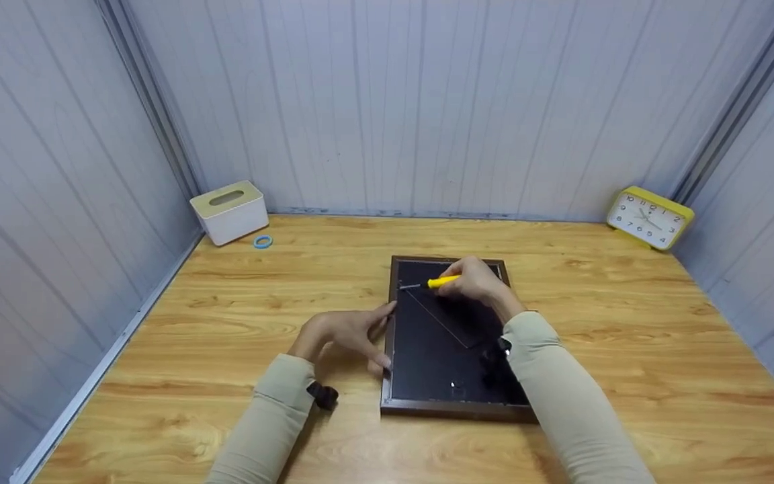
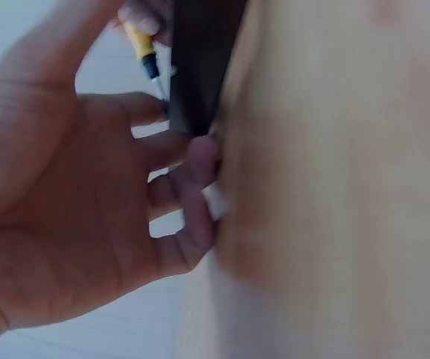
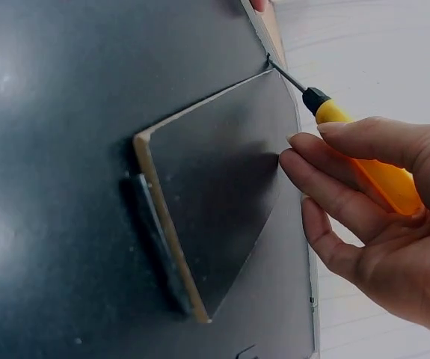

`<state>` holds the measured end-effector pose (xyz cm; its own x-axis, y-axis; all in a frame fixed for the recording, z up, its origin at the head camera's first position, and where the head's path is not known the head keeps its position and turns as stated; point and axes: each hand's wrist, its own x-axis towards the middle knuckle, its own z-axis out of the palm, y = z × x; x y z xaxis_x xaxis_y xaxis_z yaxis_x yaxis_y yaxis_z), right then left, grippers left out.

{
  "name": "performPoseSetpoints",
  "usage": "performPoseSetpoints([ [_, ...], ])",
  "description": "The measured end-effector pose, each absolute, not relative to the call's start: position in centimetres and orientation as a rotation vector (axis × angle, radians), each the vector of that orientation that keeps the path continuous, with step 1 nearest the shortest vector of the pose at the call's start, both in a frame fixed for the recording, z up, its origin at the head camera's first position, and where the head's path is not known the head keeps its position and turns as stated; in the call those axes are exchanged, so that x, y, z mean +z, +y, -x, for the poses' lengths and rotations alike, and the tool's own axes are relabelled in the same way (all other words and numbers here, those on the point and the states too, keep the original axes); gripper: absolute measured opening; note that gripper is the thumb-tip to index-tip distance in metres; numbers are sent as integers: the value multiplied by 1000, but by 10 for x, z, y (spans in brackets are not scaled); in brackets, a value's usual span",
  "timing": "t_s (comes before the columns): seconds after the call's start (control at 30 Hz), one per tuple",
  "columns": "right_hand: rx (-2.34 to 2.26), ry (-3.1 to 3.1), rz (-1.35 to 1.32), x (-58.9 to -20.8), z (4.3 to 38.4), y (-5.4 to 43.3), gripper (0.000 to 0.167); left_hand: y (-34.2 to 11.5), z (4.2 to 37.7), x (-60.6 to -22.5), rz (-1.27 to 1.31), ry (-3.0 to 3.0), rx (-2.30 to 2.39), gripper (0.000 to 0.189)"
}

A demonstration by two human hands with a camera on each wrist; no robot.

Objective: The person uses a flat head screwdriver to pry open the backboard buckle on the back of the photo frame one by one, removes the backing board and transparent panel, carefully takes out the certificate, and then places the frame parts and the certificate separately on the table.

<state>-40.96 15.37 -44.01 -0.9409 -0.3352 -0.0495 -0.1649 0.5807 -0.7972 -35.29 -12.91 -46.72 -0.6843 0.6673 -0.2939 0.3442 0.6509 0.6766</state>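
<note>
A picture frame [image 1: 441,409] lies with its black back up, its stand flap [image 3: 222,172] showing. My left hand [image 1: 353,333] holds the left side of the frame. In the left wrist view its bent fingers [image 2: 173,153] are against the frame's dark edge [image 2: 203,67], close to the table. My right hand [image 1: 473,281] grips the yellow handle of a screwdriver [image 1: 442,281] above the back panel. The screwdriver's tip meets a small metal tab [image 3: 269,61] at the frame's left inner edge, near the flap's corner.
A white tissue box [image 1: 236,218] stands at the back left, with a blue ring [image 1: 263,241] beside it. At the back right is a yellow alarm clock [image 1: 649,218]. White panel walls [image 1: 394,107] enclose the wooden table [image 1: 192,403] on three sides.
</note>
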Motion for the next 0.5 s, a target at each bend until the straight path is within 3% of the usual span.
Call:
performPoseSetpoints([
  [0.27,-1232,2638,462,-439,414,151,21,-124,362,-469,-693,2307,930,128],
  [0.5,-1223,2642,463,-440,417,153,23,-122,362,-467,-649,2314,894,116],
])
